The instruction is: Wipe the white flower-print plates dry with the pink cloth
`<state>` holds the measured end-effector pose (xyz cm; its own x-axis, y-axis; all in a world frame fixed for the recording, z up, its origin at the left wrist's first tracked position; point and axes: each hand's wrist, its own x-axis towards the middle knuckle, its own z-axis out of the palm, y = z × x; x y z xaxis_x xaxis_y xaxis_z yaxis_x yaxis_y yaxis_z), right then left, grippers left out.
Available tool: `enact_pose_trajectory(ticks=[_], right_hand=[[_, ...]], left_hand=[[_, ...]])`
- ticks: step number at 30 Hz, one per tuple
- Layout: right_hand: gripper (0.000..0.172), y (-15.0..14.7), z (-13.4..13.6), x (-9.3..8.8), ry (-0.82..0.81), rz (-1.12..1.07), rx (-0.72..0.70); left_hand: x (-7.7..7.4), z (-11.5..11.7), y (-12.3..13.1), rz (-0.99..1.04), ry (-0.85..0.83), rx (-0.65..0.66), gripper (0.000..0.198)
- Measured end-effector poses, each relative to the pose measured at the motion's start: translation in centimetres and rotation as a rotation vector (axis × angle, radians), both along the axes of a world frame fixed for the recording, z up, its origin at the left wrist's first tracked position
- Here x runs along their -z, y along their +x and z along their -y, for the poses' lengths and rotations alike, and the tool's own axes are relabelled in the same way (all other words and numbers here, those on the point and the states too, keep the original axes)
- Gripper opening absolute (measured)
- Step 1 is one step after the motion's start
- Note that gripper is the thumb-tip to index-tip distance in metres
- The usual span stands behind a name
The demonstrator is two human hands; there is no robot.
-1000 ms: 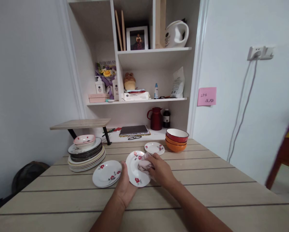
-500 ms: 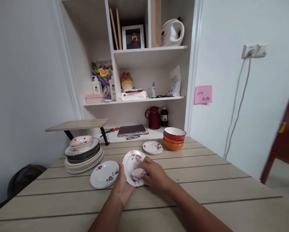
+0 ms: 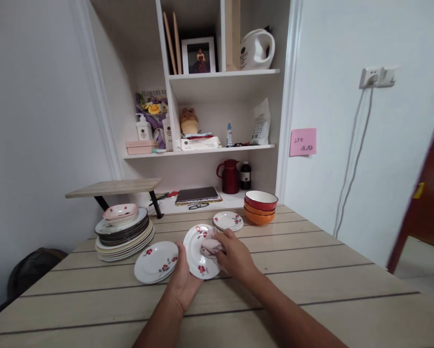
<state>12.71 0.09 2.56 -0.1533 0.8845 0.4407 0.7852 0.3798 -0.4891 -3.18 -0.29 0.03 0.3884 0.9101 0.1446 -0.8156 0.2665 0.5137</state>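
My left hand (image 3: 183,282) grips a small white plate (image 3: 194,256) with red flowers, its thumb at the left rim and its fingers underneath. The plate is tilted above the table. Bunched in my right hand (image 3: 236,253) is a pale pink cloth (image 3: 211,245), pressed against the plate's upper right face. Just left of my left hand lies a short stack of flowered plates (image 3: 153,261). Beyond my right hand, another few small flowered plates (image 3: 227,220) rest on the table, beside stacked bowls (image 3: 260,210), red on top of orange.
At the left, a tall stack of plates (image 3: 124,237) carries a pink dotted bowl (image 3: 120,211), near a small raised wooden shelf (image 3: 115,187). Behind the slatted table (image 3: 311,285) stand a dark red jug (image 3: 230,177), a dark bottle (image 3: 245,175), a laptop (image 3: 197,194) and glasses (image 3: 199,206).
My right hand and the cloth have slid up across the plate, uncovering the red flower near its lower edge. My left hand keeps its hold on the plate.
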Motion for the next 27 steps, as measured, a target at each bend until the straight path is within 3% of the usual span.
enact_pose_trajectory(ticks=[6, 11, 27], right_hand=[[0.038, 0.8, -0.2, -0.2, 0.024, -0.002, 0.09], [0.038, 1.3, -0.7, 0.1, 0.023, -0.008, 0.087], [0.037, 0.5, -0.4, 0.3, 0.1, -0.112, -0.124]], left_hand=[[0.6, 0.0, 0.3, -0.06, 0.003, 0.168, 0.061], [0.0, 0.7, 0.5, -0.149, -0.044, 0.202, 0.066], [-0.8, 1.8, 1.2, -0.183, -0.01, 0.241, 0.066]])
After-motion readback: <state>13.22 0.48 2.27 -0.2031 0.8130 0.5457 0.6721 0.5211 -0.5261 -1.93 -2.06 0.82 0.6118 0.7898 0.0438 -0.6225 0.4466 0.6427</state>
